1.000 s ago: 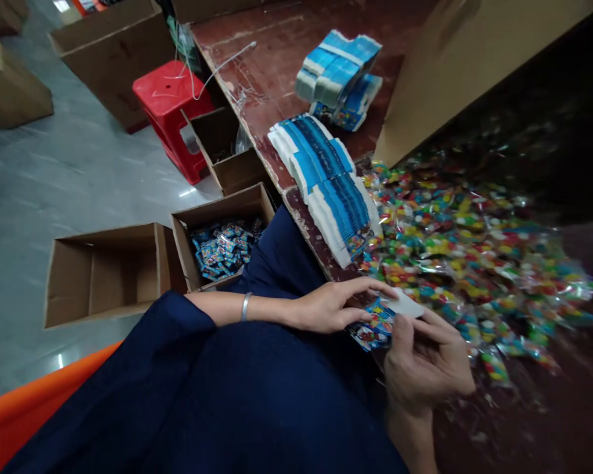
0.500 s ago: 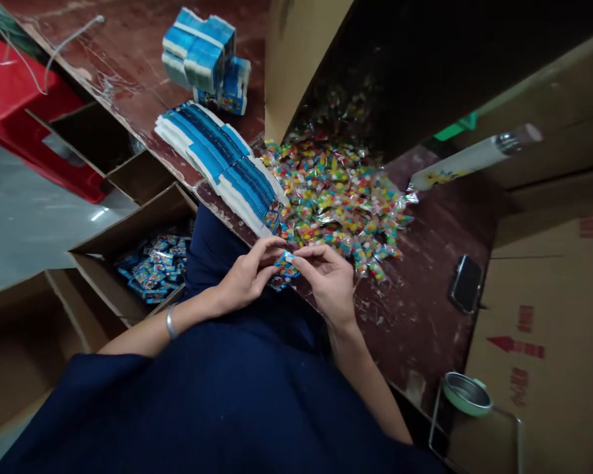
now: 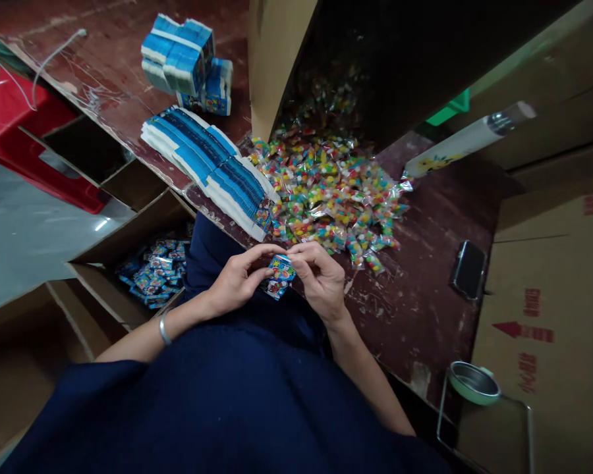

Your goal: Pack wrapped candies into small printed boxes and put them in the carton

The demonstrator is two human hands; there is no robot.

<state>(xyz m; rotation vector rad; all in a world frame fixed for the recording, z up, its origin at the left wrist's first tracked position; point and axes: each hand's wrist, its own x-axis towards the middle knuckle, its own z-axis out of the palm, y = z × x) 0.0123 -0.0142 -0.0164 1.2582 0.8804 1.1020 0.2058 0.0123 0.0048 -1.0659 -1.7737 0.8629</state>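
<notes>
The fingers (image 3: 259,251) of the left hand (image 3: 236,283) pinch a small printed box (image 3: 279,280) along its left side, and those of the right hand (image 3: 325,284) grip its upper end, where a whitish edge shows. It sits tilted near the center of the frame, in front of the navy clothing (image 3: 217,401), its face mostly blue with yellow, red, green and white artwork (any lettering there is too small to read). Just above the hands, clear packets (image 3: 321,197) of multicolored sweets lie heaped on the dark red tabletop (image 3: 400,322). Beside them, toward the upper left, runs a fanned row of blue-and-white cartons (image 3: 212,168), with strapped bundles (image 3: 178,56) beyond. At left, a cardboard box (image 3: 101,284) holds many little blue packs (image 3: 158,270). Toward the right lie a dark phone (image 3: 468,270) and a white bottle (image 3: 449,153) with a yellow flower print; at the right edge, a large carton (image 3: 563,263) carries a red arrow and red characters, turned sideways, which I cannot read reliably.
</notes>
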